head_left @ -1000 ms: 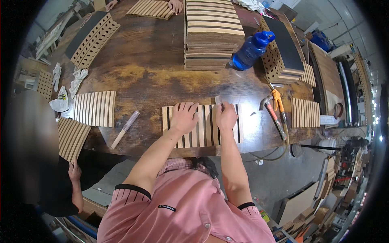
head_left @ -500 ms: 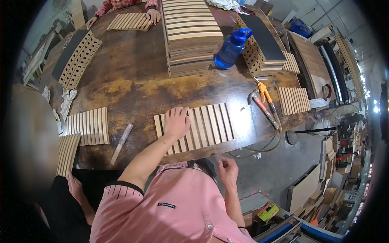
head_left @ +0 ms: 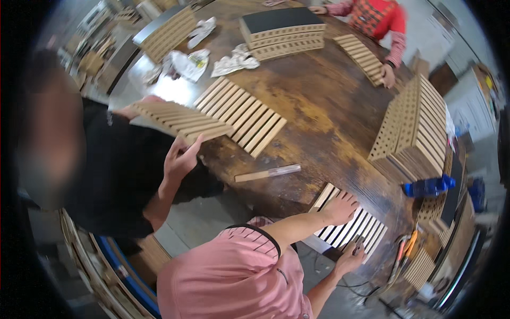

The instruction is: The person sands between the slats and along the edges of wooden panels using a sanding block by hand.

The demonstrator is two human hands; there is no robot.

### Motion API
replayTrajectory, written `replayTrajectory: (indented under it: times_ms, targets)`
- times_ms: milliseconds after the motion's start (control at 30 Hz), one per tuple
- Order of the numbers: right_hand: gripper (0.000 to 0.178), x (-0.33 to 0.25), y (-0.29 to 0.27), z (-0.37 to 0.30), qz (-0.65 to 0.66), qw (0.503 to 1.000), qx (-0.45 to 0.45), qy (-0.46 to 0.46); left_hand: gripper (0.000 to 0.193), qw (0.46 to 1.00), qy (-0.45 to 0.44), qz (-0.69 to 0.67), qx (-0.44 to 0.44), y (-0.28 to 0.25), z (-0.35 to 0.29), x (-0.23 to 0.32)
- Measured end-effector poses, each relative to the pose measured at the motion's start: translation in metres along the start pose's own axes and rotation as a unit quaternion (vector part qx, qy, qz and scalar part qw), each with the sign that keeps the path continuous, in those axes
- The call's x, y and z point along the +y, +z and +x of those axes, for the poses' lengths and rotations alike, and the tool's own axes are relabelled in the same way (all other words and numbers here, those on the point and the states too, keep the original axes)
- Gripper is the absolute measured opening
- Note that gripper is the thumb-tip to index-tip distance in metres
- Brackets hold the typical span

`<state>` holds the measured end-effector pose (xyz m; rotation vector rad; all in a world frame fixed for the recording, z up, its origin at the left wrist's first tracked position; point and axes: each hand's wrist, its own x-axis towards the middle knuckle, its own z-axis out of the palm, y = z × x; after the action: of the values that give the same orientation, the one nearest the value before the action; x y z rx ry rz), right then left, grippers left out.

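A light wooden slatted panel (head_left: 367,227) lies on the brown table near its front edge, right of my body. My left hand (head_left: 341,208) rests flat on its slats, fingers spread. At the panel's near edge, my right hand (head_left: 348,260) is closed round a small dark object, too little of which shows to name. Farther left on the table lies a flat wooden stick-like tool with a pale, shiny end (head_left: 268,173), apart from both hands.
At left, a person in black holds a slatted panel (head_left: 183,122) beside another panel (head_left: 241,114). Across the table, a person in red touches a panel (head_left: 361,57). A tall panel stack (head_left: 409,133), blue bottle (head_left: 429,186), red-handled hammer (head_left: 397,255) and orange air gun (head_left: 410,243) are right.
My view has swung left, so the table appears turned and shifted right. My right hand has come up from below the table edge to the panel. My left hand stays on the slats.
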<state>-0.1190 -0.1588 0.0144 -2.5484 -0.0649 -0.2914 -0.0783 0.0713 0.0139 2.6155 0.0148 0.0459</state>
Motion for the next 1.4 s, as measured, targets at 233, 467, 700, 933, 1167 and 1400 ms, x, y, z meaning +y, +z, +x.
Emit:
replayTrajectory:
  times_ms: [233,467,700,933,1167,1400]
  targets:
    - [0.039,-0.027,0.021,0.034,-0.027,0.998,-0.016,-0.046,0.045,0.999,0.008,0.033,0.038,0.002,-0.004,-0.004]
    - [0.043,-0.019,0.007,0.021,-0.028,0.998,-0.046,-0.027,0.042,0.998,-0.01,0.052,0.019,0.001,-0.002,0.002]
    - [0.04,-0.001,-0.004,0.006,-0.011,0.998,-0.062,-0.023,0.046,0.998,0.005,0.056,0.026,0.007,-0.001,0.006]
    - [0.033,-0.045,0.048,0.102,0.129,0.988,-0.086,0.022,0.037,0.998,-0.005,-0.032,-0.045,0.007,0.007,0.004]
    - [0.036,-0.017,0.0,0.0,0.0,0.999,-0.048,0.004,0.041,0.993,0.056,0.074,0.078,0.014,0.003,-0.015]
    - [0.034,0.008,-0.076,-0.072,0.004,0.986,-0.163,-0.036,0.045,0.999,0.027,0.041,0.022,0.01,0.009,-0.009]
